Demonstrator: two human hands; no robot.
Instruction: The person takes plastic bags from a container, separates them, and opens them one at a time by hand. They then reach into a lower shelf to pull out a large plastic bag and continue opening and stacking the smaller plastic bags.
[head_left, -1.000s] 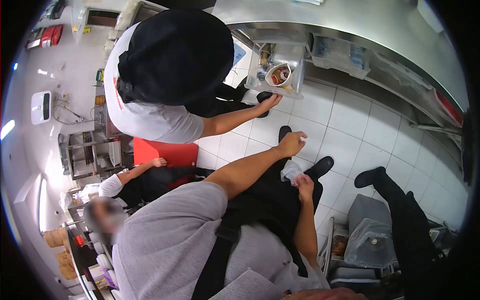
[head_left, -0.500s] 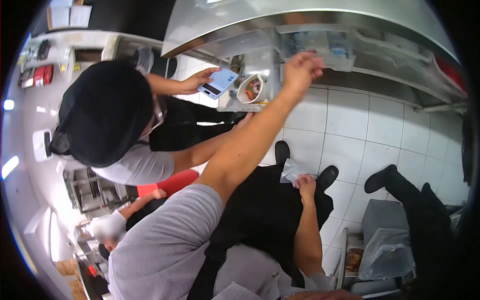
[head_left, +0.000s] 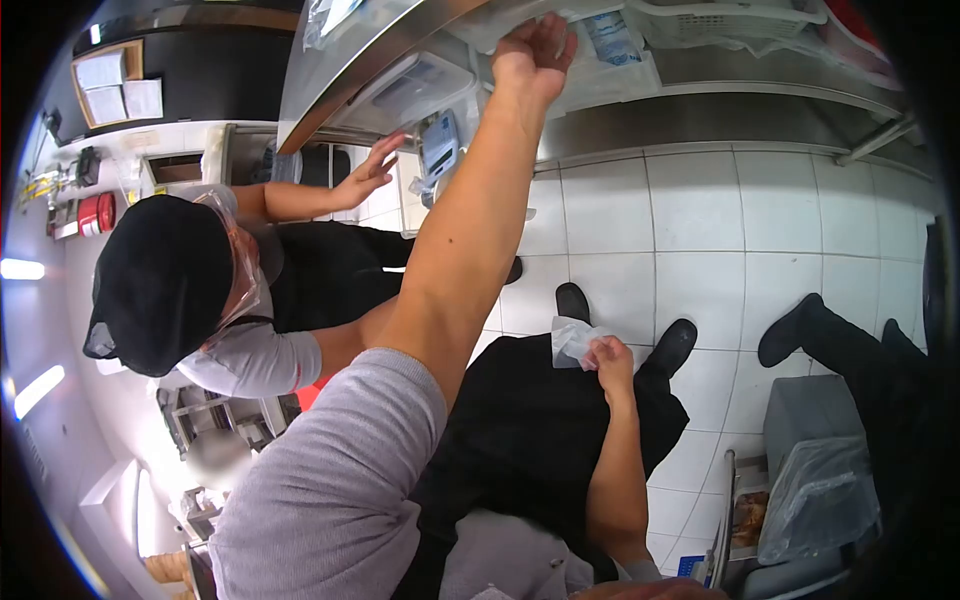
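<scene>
My left hand (head_left: 538,58) is stretched up to the shelf under the steel counter, fingers apart and holding nothing visible. It is at the edge of a clear plastic bin (head_left: 625,85) with blue-and-white packets (head_left: 612,38) in it. Low in front of my black apron, my right hand (head_left: 612,365) pinches a crumpled translucent plastic bag (head_left: 573,343). Left of my forearm, a light-blue calculator (head_left: 438,145) rests tilted over a container, partly hidden. A co-worker's open hand (head_left: 368,175) is just beside it.
The co-worker in a black cap (head_left: 165,285) stands close on the left. A steel counter (head_left: 385,60) runs overhead, with a white basket (head_left: 725,20) on its shelf. At right are another person's leg (head_left: 840,340) and a grey bin (head_left: 815,425).
My left hand has moved up and slightly left to the shelf bin. The co-worker's hand has let go of the calculator. My right hand still holds the plastic bag.
</scene>
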